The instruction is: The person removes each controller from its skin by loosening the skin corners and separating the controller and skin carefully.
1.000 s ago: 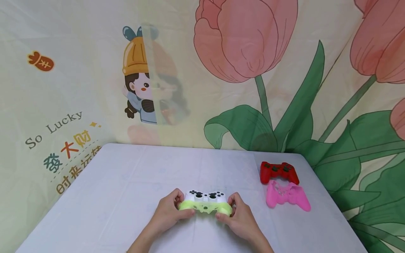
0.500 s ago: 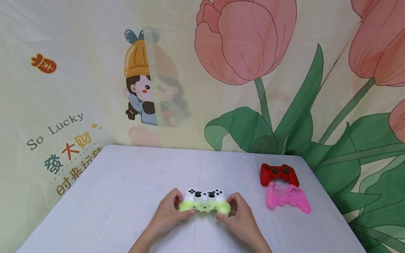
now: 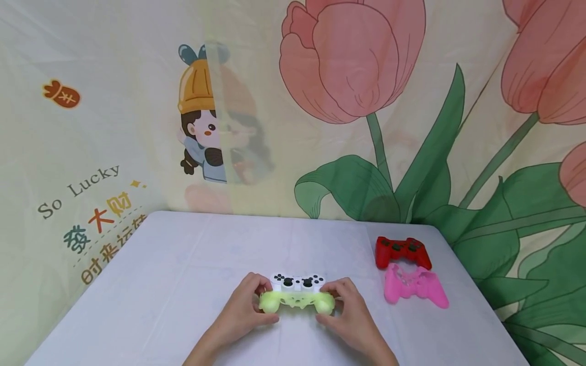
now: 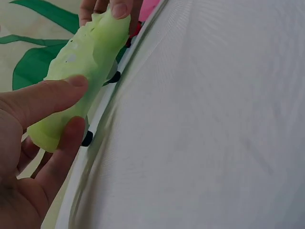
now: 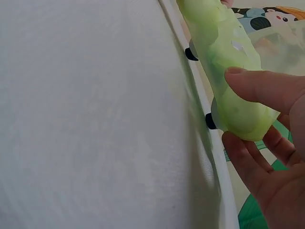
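Between the two hands is a white game controller (image 3: 297, 281) with black thumbsticks and buttons. A translucent yellow-green silicone cover (image 3: 296, 299) wraps its lower half and both grips, while the white top face shows bare. My left hand (image 3: 247, 305) holds the left grip, index finger near the front and thumb at the near end. On the other side my right hand (image 3: 350, 310) grips the right end the same way. In the left wrist view, thumb and fingers pinch the cover (image 4: 90, 62); the right wrist view shows the cover (image 5: 243, 109) held between thumb and fingers.
A red game controller (image 3: 389, 252) lies at the back right of the white table (image 3: 206, 249). Just in front of it lies a pink silicone controller cover (image 3: 414, 284), overlapping it slightly in this view. A printed cloth (image 3: 256, 198) hangs behind the table.
Both hands' fingers have shifted on the grips: index fingers moved up and inward toward the white face, thumbs moved lower off the cover's front. The controller stays in nearly the same place.
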